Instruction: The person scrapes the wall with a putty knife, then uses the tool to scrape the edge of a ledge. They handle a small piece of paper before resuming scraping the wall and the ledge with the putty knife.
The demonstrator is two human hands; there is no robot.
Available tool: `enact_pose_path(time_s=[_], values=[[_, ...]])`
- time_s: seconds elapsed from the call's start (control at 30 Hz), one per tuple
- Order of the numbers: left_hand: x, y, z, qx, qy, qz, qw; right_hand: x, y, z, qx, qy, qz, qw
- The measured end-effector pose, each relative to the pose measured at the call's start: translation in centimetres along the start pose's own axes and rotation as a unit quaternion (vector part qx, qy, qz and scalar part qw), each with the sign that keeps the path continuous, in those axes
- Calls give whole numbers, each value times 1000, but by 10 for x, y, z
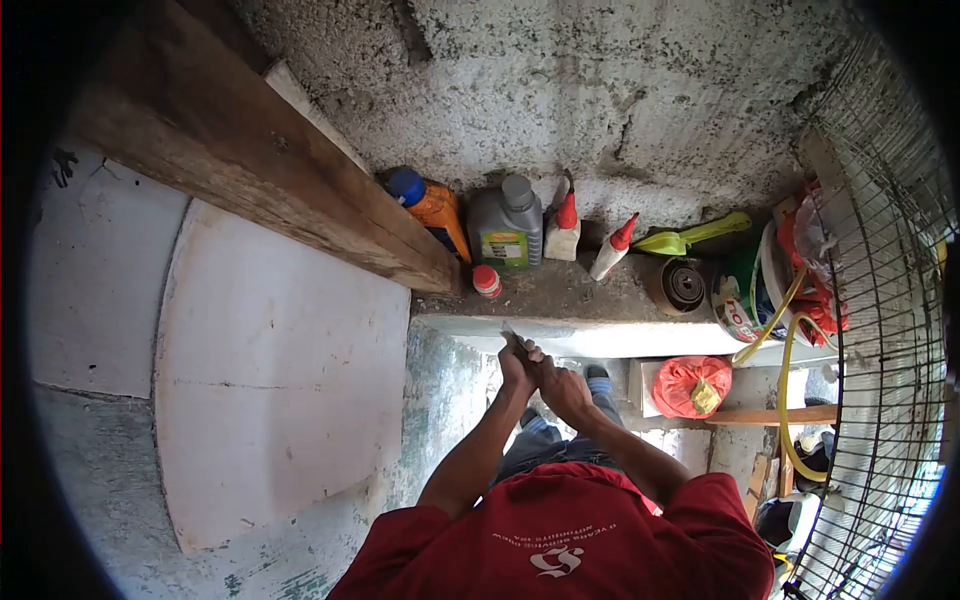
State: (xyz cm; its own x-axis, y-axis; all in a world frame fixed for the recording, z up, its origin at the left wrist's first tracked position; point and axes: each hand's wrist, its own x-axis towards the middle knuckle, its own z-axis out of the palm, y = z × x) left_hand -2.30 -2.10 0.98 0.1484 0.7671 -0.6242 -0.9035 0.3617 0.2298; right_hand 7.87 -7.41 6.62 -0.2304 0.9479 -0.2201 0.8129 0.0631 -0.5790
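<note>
My left hand (pixel 516 370) and my right hand (pixel 563 390) are close together in front of my body, below the ledge's front edge. The fingers of both are closed around a slim, pointed thing with a pale grey tip (pixel 508 328), which sticks out toward the ledge. Its lower part is hidden in my fingers, so its kind cannot be made out. Nearest to the tip, on the ledge (pixel 545 294), stands a small container with a red cap (pixel 486 281).
Along the ledge are an orange bottle (pixel 440 215), a grey bottle (pixel 508 228), two red-tipped bottles, a brown roll (pixel 684 284), a green scoop-like tool (pixel 690 237) and a bucket (pixel 770 262). A wooden beam (pixel 280 150) slants at left; wire mesh (pixel 885 330) borders the right. Below lies a red bag (pixel 690 385).
</note>
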Motion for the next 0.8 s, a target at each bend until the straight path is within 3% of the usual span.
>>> enact_pose_path(time_s=[0.07,0.17,0.27,0.3,0.43,0.53,0.63,0.73,0.8], values=[[-8,10,16,-66,-3,-14,998,11,-6,4,4,11,-7,1000],[5,34,-14,-32,-32,17,999,19,-12,23,-14,21,-57,998],[6,12,-15,-1,0,-26,1000,4,-3,11,22,13,-17,1000],[-5,4,3,24,-6,8,1000,1,-4,0,23,0,12,1000],[5,19,-11,11,-34,30,999,13,-6,21,26,19,-6,999],[2,18,-12,7,-25,-3,1000,4,-5,22,29,51,-20,998],[3,1,-1,-2,-24,1,1000,-1,-17,-15,6,-6,39,999],[10,29,-12,-90,-25,-9,996,22,-20,7,-20,-10,-20,1000],[4,32,-17,-55,-24,3,998,16,-24,12,-21,6,-18,1000]])
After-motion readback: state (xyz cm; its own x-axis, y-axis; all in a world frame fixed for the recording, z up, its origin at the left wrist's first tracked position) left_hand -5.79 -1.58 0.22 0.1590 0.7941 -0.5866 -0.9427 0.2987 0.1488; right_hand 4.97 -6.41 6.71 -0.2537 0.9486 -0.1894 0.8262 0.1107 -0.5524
